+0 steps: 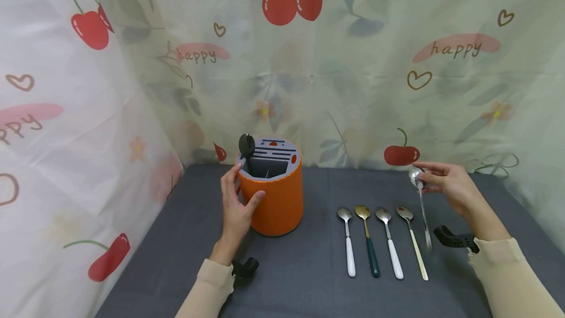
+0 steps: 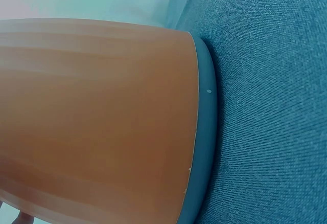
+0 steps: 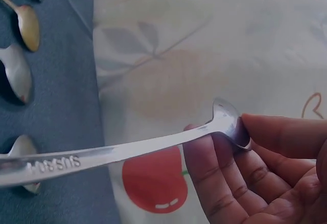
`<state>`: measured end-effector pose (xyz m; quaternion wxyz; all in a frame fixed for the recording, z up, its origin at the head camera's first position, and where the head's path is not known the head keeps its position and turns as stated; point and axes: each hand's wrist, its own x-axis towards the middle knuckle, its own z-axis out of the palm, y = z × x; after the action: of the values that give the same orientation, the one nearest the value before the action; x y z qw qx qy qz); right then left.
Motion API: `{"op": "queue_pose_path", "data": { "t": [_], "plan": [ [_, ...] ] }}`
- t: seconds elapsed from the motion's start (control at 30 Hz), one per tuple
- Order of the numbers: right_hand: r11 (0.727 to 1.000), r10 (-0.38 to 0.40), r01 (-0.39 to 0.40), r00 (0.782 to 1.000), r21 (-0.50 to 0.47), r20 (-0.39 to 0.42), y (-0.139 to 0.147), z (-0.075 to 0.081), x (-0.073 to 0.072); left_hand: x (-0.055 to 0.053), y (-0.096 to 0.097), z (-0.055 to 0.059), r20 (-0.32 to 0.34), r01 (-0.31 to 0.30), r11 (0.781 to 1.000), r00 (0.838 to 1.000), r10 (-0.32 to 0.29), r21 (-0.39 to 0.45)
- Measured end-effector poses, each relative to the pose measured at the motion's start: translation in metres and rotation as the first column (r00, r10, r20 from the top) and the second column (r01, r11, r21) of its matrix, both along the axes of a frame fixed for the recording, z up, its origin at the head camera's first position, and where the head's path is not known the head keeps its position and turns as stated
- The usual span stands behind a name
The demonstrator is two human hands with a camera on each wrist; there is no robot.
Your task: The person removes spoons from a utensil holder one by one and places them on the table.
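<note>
My left hand (image 1: pixel 236 212) holds the near left side of an orange utensil holder (image 1: pixel 280 207), with its thumb across the front and its fingers up by the rim. The holder stands upright; its grey top has slots and a larger opening, and a round black piece (image 1: pixel 246 145) rises at the rim. In the left wrist view the orange wall fills much of the picture. On the right, my right hand (image 1: pixel 461 193) pinches an all-metal silver spoon (image 3: pixel 148 144) by its bowl. The handle hangs down over the table, with stamped lettering visible in the right wrist view.
Several spoons lie in a row, bowls away from me: a white-handled spoon (image 1: pixel 350 256), a gold spoon with dark green handle (image 1: pixel 372 256), another white-handled spoon (image 1: pixel 395 259) and a cream-handled spoon (image 1: pixel 418 254). A patterned curtain (image 1: pixel 309 87) borders the grey table (image 1: pixel 309 278).
</note>
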<state>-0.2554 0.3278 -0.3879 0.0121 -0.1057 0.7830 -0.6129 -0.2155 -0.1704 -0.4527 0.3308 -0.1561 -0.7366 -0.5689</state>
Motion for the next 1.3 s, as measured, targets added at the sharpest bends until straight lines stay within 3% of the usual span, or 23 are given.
{"op": "queue_pose_path", "data": {
  "t": [0.43, 0.77, 1.03, 1.3],
  "plan": [
    [0.972, -0.026, -0.007, 0.99, 0.237, 0.137, 0.019, -0.033, -0.006, -0.002, -0.002, 0.0, -0.019, 0.004, 1.0, 1.0, -0.004, -0.011],
    [0.982, 0.008, -0.058, 0.964, 0.178, 0.265, 0.043, -0.064, -0.013, -0.002, -0.003, -0.003, -0.016, 0.005, 1.0, 1.0, -0.005, -0.015],
    [0.979, 0.061, -0.121, 0.943, 0.166, 0.328, 0.048, -0.072, -0.016, -0.001, -0.002, -0.001, -0.015, 0.003, 1.0, 1.0, -0.003, -0.015],
    [0.958, 0.042, -0.13, 0.945, 0.256, 0.324, 0.044, -0.073, -0.015, 0.0, -0.002, -0.001, -0.008, 0.004, 1.0, 1.0, -0.004, -0.018]
  ]
}}
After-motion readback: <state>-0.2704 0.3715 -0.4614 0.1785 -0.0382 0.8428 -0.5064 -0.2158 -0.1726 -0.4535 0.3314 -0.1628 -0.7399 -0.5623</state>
